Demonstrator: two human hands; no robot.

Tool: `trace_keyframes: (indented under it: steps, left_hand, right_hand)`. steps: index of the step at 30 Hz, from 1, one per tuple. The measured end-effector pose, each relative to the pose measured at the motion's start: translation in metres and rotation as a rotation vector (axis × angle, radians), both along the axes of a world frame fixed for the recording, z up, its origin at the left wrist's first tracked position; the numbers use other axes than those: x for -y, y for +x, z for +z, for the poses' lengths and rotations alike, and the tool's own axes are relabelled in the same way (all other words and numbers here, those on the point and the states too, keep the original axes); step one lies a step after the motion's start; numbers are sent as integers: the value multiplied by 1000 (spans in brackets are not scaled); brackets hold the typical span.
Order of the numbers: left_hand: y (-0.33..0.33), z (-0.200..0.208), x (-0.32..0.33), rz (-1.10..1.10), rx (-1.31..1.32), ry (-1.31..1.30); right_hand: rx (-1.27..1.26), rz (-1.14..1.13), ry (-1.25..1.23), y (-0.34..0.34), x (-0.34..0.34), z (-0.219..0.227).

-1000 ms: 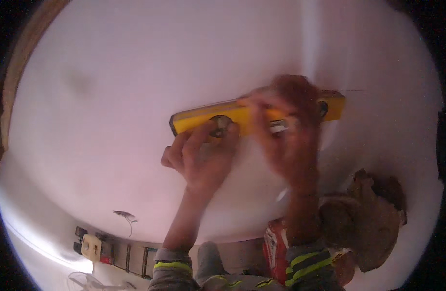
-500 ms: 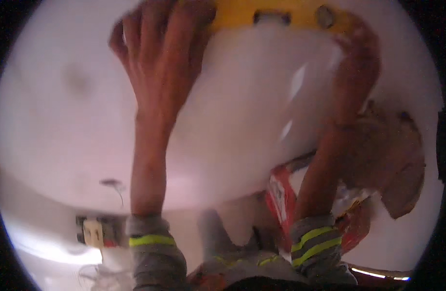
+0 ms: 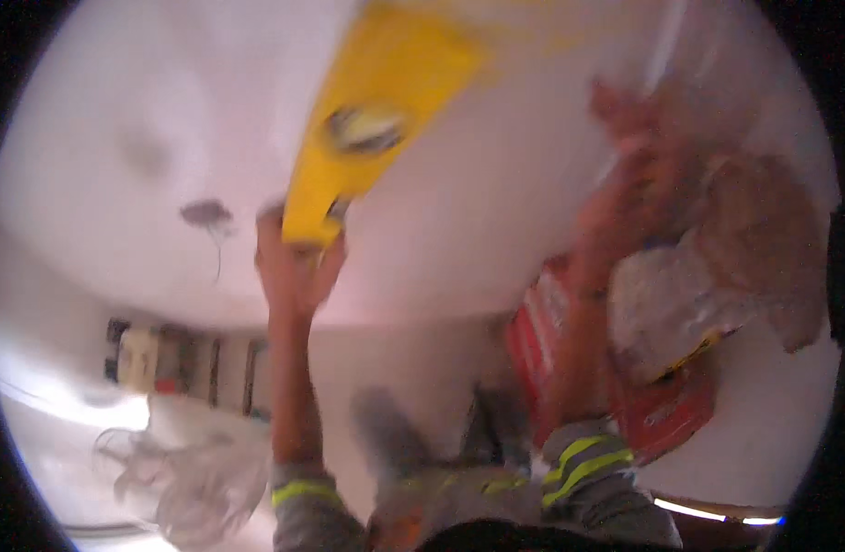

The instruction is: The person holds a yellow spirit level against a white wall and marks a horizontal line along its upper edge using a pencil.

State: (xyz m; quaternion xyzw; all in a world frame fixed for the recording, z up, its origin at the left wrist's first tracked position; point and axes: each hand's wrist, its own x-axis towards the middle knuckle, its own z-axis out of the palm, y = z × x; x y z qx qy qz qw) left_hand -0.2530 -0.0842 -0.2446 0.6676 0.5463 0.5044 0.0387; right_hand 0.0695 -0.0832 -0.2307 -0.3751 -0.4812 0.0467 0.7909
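A yellow spirit level (image 3: 386, 101) slants up and to the right in front of the pale wall (image 3: 496, 184). My left hand (image 3: 294, 267) grips its lower end, with fingers on both sides of it. Its upper end is smeared by motion. Toward the upper right, my right hand (image 3: 639, 138) is raised apart from the level. Motion blurs its fingers, so I cannot make out whether they hold anything.
Red-and-white packaging (image 3: 551, 322) and a whitish bag (image 3: 662, 304) lie under my right forearm, beside a brown torn piece (image 3: 763, 239). A dark spot with a wire (image 3: 206, 216) marks the wall. Clear crumpled plastic (image 3: 202, 478) lies lower left, near a cream box (image 3: 139, 359).
The spirit level has swung from level across the top to a steep slant. My left hand has moved down with its end; my right hand has come off it and moved down.
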Motion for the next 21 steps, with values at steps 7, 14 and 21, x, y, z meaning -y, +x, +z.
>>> trace_keyframes:
  steps: [7, 14, 21]
  left_hand:
    - [-8, -18, 61, -313, 560, 32]
    - [9, -196, 49, -565, 563, -211]
    - [13, -206, 95, -203, 172, -449]
  right_hand:
    - [644, -262, 146, -101, -6, 48]
    - [933, -320, 10, -120, -8, 32]
    - [754, -92, -61, -94, 50, 61]
